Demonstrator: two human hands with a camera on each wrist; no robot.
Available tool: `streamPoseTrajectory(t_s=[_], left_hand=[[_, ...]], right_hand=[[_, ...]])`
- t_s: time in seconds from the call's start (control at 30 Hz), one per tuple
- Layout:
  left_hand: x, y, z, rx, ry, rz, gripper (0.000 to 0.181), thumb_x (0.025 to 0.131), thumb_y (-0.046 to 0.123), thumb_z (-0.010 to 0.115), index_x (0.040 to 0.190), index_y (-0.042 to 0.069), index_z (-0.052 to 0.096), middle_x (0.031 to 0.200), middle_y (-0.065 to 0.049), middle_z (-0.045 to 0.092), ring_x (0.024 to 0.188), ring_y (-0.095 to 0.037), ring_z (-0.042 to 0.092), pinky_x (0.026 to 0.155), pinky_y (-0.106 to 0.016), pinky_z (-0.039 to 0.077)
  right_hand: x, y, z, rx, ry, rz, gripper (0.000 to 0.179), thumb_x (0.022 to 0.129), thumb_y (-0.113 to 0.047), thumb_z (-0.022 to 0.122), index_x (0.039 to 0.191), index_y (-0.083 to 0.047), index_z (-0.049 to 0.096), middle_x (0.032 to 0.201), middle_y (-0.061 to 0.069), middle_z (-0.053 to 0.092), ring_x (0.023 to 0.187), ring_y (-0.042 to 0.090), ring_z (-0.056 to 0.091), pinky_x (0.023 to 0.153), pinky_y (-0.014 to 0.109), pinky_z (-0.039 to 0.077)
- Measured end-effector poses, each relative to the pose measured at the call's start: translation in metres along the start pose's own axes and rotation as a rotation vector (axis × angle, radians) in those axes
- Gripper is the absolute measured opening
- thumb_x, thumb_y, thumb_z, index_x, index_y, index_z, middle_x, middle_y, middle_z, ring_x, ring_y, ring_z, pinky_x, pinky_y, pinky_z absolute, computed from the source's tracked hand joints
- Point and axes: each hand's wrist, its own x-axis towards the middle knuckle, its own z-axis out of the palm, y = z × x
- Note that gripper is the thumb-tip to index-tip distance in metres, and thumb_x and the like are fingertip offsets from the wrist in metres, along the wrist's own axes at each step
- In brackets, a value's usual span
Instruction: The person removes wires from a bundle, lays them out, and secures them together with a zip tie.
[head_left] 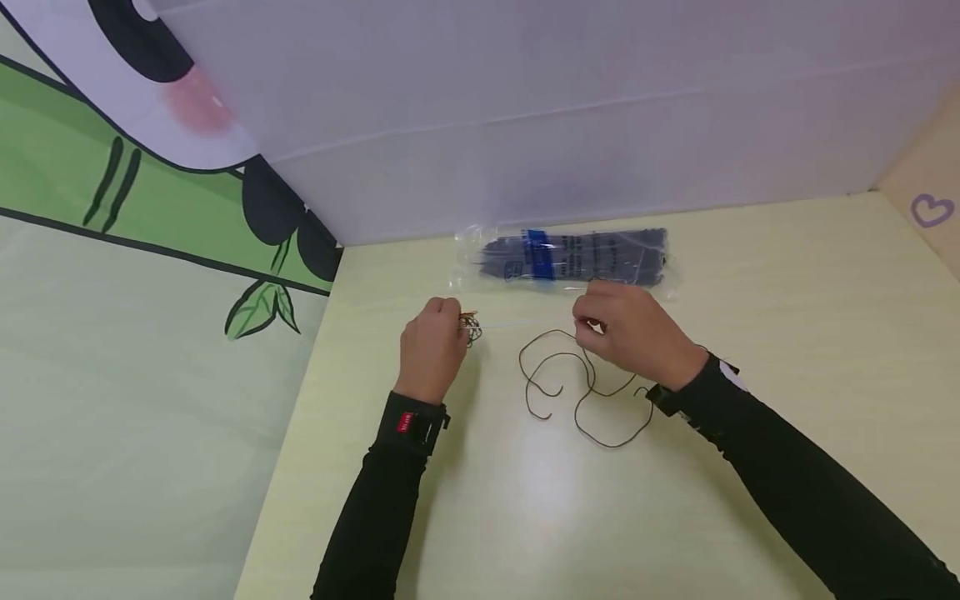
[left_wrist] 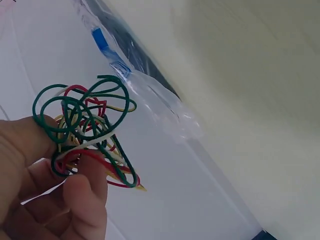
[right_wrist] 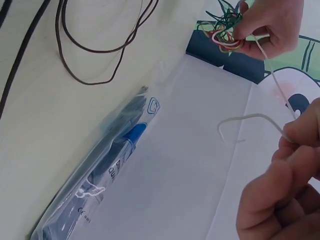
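Note:
My left hand [head_left: 432,350] pinches a small tangled bundle of wires [left_wrist: 87,125] between thumb and fingers. The bundle mixes green, red, yellow and white strands in loose loops. A thin white wire [right_wrist: 250,116] runs from it across to my right hand [head_left: 637,329], which pinches it near its free end. That end curls beyond the right fingertips, and the stretch between the hands is pulled nearly straight in the head view. Beneath and beside the right hand, a dark brown wire [head_left: 613,447] lies in loose curves on the table, partly hidden by the hand and wrist.
Behind the hands, a clear plastic bag [head_left: 600,254] with a blue band holds dark thin strips on the pale table [head_left: 540,517]. A white panel [head_left: 562,158] stands along the table's back edge. A printed green and white sheet [head_left: 150,400] lies to the left.

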Motion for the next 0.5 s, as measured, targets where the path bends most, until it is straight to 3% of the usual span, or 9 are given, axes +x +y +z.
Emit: streamPoseTrajectory(t_s=[0.13,0.23,0.5], left_hand=[[0.004,-0.008,-0.001,-0.013,0.019,-0.050,0.006,0.088,0.006,0.063,0.083,0.004,0.060,0.087,-0.013,0.064,0.061,-0.030,0.064,0.053,-0.042,0.054],[0.008,-0.008,0.002,-0.015,0.008,-0.071,0.006,0.090,0.007,0.062,0.086,0.003,0.061,0.089,-0.014,0.065,0.065,-0.031,0.066,0.056,-0.042,0.056],[0.016,-0.011,0.014,0.036,-0.035,-0.147,0.006,0.091,0.010,0.063,0.090,0.004,0.065,0.088,-0.014,0.066,0.069,-0.031,0.064,0.056,-0.043,0.055]], right_hand=[[0.001,0.015,-0.014,0.010,-0.014,0.006,0.020,0.088,-0.001,0.057,0.076,-0.017,0.060,0.075,-0.002,0.050,0.066,0.006,0.036,0.061,0.025,0.031],[-0.001,0.026,-0.022,0.014,-0.015,0.012,0.022,0.087,0.000,0.055,0.074,-0.018,0.058,0.074,-0.003,0.048,0.065,0.005,0.035,0.061,0.025,0.031],[-0.002,0.058,-0.045,-0.066,0.085,-0.043,0.022,0.082,0.003,0.051,0.069,-0.015,0.053,0.070,-0.002,0.044,0.068,0.005,0.032,0.063,0.025,0.027]])
